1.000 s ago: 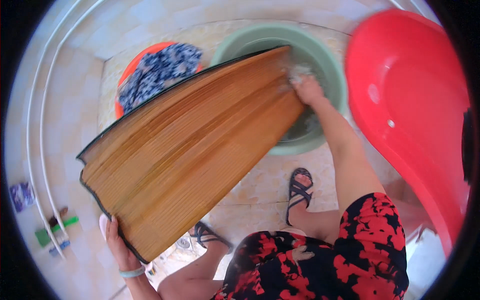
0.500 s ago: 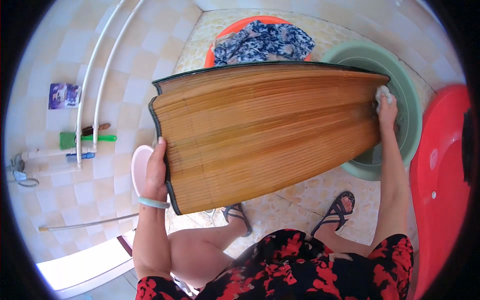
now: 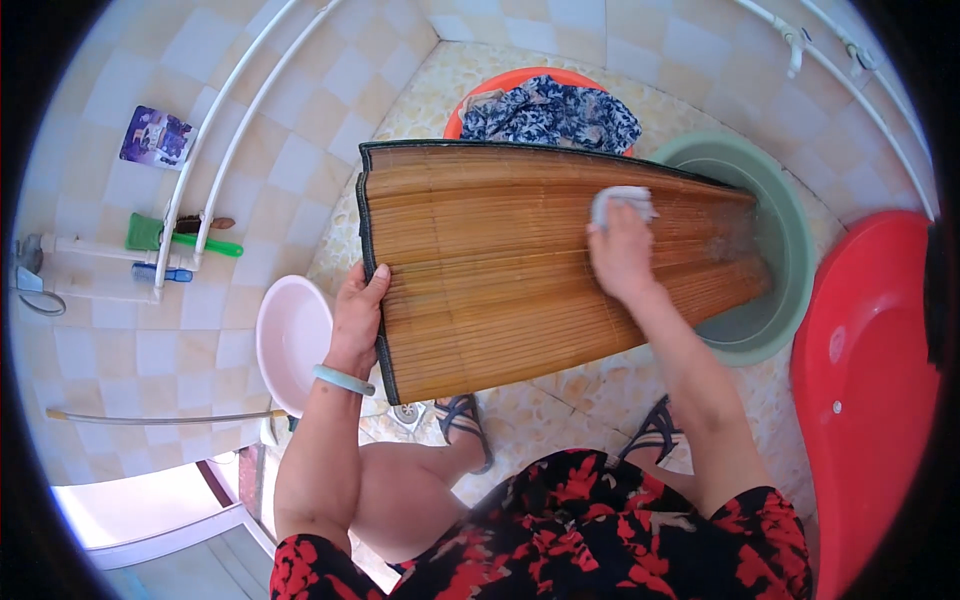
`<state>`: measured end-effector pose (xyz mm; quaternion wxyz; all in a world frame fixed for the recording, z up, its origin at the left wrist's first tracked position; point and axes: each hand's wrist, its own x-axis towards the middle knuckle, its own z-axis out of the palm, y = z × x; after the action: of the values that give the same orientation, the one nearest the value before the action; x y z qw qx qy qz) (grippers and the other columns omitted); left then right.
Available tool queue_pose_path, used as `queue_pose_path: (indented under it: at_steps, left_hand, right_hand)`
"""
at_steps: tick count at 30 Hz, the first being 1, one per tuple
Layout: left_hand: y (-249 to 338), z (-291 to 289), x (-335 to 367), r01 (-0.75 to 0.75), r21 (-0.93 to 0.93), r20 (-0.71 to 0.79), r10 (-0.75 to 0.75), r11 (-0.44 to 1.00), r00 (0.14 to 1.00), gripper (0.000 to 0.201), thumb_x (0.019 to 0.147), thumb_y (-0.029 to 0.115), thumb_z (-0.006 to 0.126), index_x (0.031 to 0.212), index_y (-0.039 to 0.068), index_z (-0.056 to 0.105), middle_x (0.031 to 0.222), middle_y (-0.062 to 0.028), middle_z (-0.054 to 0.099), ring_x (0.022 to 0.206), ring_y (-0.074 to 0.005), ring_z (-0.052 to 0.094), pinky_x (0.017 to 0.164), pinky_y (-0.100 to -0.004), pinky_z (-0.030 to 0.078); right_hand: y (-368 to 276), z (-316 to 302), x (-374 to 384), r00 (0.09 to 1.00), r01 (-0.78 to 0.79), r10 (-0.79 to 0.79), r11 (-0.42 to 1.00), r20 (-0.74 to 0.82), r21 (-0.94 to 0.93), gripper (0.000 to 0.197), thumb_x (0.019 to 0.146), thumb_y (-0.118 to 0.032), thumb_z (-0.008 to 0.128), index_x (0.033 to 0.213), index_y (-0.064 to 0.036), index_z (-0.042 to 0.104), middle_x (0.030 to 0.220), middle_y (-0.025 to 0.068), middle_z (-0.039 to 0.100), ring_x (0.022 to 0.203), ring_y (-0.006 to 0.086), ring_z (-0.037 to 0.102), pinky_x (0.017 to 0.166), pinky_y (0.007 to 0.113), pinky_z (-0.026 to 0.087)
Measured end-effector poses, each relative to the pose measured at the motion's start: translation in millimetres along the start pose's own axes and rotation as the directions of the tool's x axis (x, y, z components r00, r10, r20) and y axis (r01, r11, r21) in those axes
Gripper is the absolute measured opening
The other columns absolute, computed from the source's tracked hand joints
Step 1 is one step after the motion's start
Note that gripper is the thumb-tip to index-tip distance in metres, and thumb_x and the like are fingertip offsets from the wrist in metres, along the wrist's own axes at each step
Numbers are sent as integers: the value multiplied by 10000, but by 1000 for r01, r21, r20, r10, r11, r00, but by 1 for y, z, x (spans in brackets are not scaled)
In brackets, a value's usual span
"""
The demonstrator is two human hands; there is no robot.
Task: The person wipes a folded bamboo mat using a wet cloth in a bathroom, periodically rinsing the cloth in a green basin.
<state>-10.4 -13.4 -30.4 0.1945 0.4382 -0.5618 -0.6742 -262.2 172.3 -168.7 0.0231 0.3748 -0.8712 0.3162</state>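
Note:
A brown bamboo mat (image 3: 500,290) with dark edging stretches out in front of me, creased along its length. My left hand (image 3: 357,310), a pale bangle at its wrist, grips the mat's left edge with the thumb on top. The mat's right end dips into a green basin (image 3: 795,300) that holds water. My right hand (image 3: 622,245) is closed on a white cloth (image 3: 622,204) and presses it against the mat's upper surface, right of the middle. A wet patch shows on the mat near the basin.
Behind the mat stands an orange basin (image 3: 480,80) with blue-and-white patterned fabric (image 3: 555,115). A pink basin (image 3: 290,345) is beside my left forearm. A red tub (image 3: 860,400) lies at the right. Brushes (image 3: 185,235) hang by white pipes (image 3: 250,150) on the left wall.
My right hand has moved the cloth leftward along the mat, from its right end by the basin. The mat's left edge and my left hand have shifted somewhat to the right.

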Motion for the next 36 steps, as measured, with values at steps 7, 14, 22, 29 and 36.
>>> queue_pose_path:
  at_steps: [7, 14, 22, 29, 36]
  left_hand:
    - [3, 11, 5, -1, -55, 86, 6, 998, 996, 226, 923, 123, 492, 1122, 17, 508, 1026, -68, 604, 923, -141, 566, 812, -281, 464]
    - [3, 2, -4, 3, -4, 100, -2, 1000, 995, 325, 905, 95, 489, 1218, 9, 464, 1141, -78, 560, 1023, -161, 540, 889, -294, 434]
    - [0, -8, -9, 4, -26, 120, -1, 1000, 993, 349, 889, 157, 529, 1206, 16, 489, 1123, -77, 573, 996, -179, 546, 892, -314, 417]
    - [5, 2, 7, 49, -150, -51, -58, 988, 997, 341, 901, 272, 542, 1089, -12, 574, 1063, -71, 606, 1000, -164, 539, 918, -292, 375]
    - [5, 4, 10, 139, 13, -107, -137, 990, 985, 408, 893, 336, 547, 1138, 10, 534, 1102, -73, 587, 1011, -185, 535, 875, -322, 419]
  right_hand:
    - [-165, 0, 17, 928, 361, -372, 874, -31, 325, 358, 784, -183, 572, 1104, -24, 549, 1042, 162, 522, 982, 341, 490, 829, 454, 383]
    - [-196, 10, 20, 888, 411, -460, 777, -15, 477, 339, 802, -252, 579, 1112, -114, 574, 1067, 113, 509, 1043, 303, 445, 861, 476, 339]
    - [-32, -8, -3, 946, 319, -325, 917, -17, 239, 358, 817, -322, 570, 1146, -181, 560, 1126, 83, 507, 1093, 276, 440, 896, 462, 303]
    - [148, -25, -4, 985, -170, 170, 984, 11, -50, 351, 862, -359, 484, 1124, -135, 551, 1129, 127, 530, 1081, 306, 474, 923, 456, 342]
    - [269, -26, 7, 822, -569, 568, 815, -49, -108, 436, 853, -350, 471, 1176, -58, 492, 1208, 185, 496, 1129, 339, 461, 973, 456, 329]
